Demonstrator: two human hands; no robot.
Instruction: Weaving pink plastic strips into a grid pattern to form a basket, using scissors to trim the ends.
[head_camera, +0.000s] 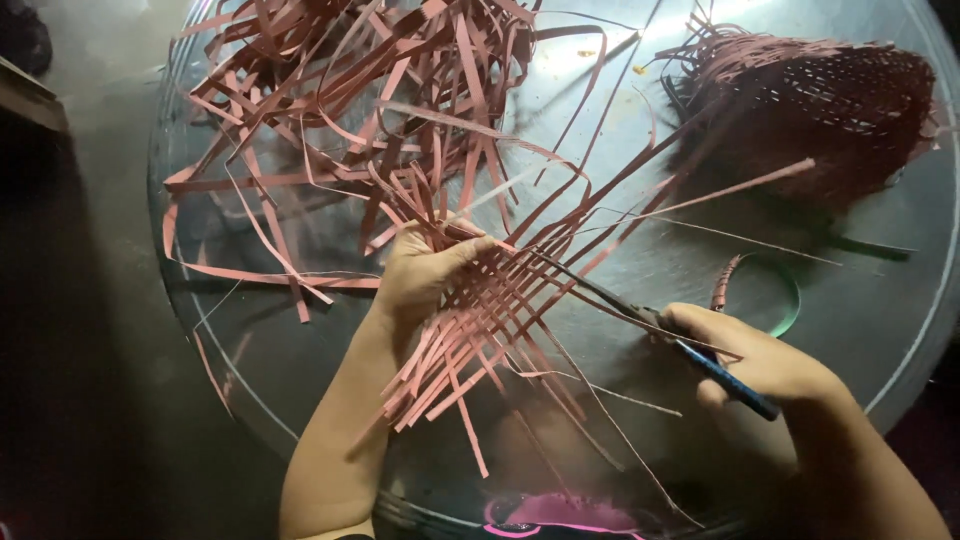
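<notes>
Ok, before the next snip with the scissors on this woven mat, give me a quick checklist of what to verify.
1. Left hand has a grip on the half-woven mat of reddish-brown flat strips: ok.
2. Right hand holds the blue-handled scissors: ok.
3. Scissor tips at the weave's edge: ok.
4. Left fingers away from the blades: cannot tell, they sit close.
5. Which strip lies between the blades: cannot tell.
6. Loose pile of reddish-brown strips and finished dark red woven basket away from the cut: ok.
</notes>
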